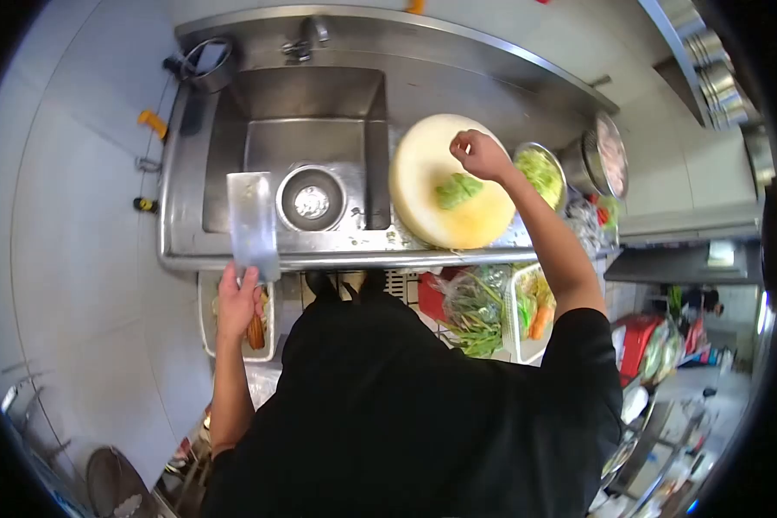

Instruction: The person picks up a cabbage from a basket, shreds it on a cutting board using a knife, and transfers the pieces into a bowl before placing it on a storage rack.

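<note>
On the left, my left hand (238, 302) grips a cleaver (253, 220) by its wooden handle, with the wide blade pointing away over the sink's front edge. My right hand (480, 155) is raised over the far part of a round, thick cutting board (423, 186). Its fingers are curled together; what they hold, if anything, is too small to tell. Just below that hand, a small pile of green leafy vegetable (458, 191) lies on the board. Right of the board stands a metal bowl of chopped greens (540, 177), partly behind my right forearm.
A steel sink (306, 138) with a faucet (306, 41) is left of the board. A metal pot (209, 65) stands at the back left. At the right is a colander of pale food (611, 155). Below the counter are vegetables in a white basket (511, 319) and a plastic bag (483, 293).
</note>
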Available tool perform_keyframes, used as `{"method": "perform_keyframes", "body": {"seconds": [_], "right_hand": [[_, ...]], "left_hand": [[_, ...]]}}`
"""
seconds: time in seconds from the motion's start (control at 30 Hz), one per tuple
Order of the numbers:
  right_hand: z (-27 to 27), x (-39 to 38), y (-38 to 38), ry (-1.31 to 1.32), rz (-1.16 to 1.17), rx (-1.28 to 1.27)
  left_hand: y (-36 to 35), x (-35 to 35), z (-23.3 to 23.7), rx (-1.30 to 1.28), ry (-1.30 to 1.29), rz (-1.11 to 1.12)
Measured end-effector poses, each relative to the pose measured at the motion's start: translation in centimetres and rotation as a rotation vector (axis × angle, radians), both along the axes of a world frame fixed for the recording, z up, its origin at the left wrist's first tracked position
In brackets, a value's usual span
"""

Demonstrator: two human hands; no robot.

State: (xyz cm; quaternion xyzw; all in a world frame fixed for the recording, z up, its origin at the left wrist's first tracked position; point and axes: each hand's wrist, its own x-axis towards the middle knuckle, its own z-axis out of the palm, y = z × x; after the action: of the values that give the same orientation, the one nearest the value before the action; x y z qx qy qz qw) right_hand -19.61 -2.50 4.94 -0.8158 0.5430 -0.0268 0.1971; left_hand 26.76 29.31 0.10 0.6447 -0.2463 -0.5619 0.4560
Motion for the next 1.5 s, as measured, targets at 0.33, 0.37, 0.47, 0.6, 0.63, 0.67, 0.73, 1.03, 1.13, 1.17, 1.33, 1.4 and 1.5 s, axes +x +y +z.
{"method": "perform_keyframes", "body": {"seconds": [0.33,0.37,0.47,0.6,0.63,0.67,0.73,1.03,1.13,1.17,1.33,1.4,1.5], "right_hand": [[-9.5,-3.1,10.9,0.096,-0.166,-0.017],[-9.1,-2.7,11.6,0.093,-0.193,-0.004],[-8.6,-2.2,12.4,-0.058,-0.267,-0.004],[-7.3,-2.5,11.9,-0.092,-0.267,-0.022],[-7.2,-2.6,11.6,-0.064,-0.241,0.003],[-7.4,-2.5,11.5,-0.044,-0.231,0.006],[-7.9,-2.4,11.4,-0.001,-0.209,0.013],[-10.8,-3.0,9.8,-0.098,-0.170,-0.122],[-11.4,-4.0,9.2,-0.106,-0.099,-0.110],[-11.3,-4.2,9.0,-0.116,-0.080,-0.101],[-10.7,-4.5,8.5,-0.180,-0.070,-0.020],[-11.0,-4.2,8.4,-0.158,-0.130,-0.055],[-11.8,-3.5,8.3,-0.115,-0.176,-0.113]], "left_hand": [[-14.8,-14.9,-0.7,0.007,-0.384,-0.749],[-15.5,-16.2,-0.5,-0.018,-0.460,-0.801],[-17.3,-19.8,0.6,-0.180,-0.683,-0.920],[-19.6,-22.7,-1.1,-0.127,-0.963,-1.070],[-20.2,-22.8,-1.3,-0.153,-0.979,-1.081],[-20.8,-22.7,-1.5,-0.176,-0.995,-1.094],[-21.0,-23.0,0.0,-0.185,-1.022,-1.070],[-21.1,-24.0,-0.6,-0.100,-1.112,-1.047],[-21.4,-24.4,0.9,-0.095,-1.137,-1.074],[-20.9,-25.1,2.1,-0.071,-1.145,-1.072],[-21.2,-25.4,0.8,-0.047,-1.173,-1.135],[-22.1,-25.2,0.7,-0.063,-1.156,-1.154],[-22.6,-25.4,0.9,-0.088,-1.166,-1.162]]}}
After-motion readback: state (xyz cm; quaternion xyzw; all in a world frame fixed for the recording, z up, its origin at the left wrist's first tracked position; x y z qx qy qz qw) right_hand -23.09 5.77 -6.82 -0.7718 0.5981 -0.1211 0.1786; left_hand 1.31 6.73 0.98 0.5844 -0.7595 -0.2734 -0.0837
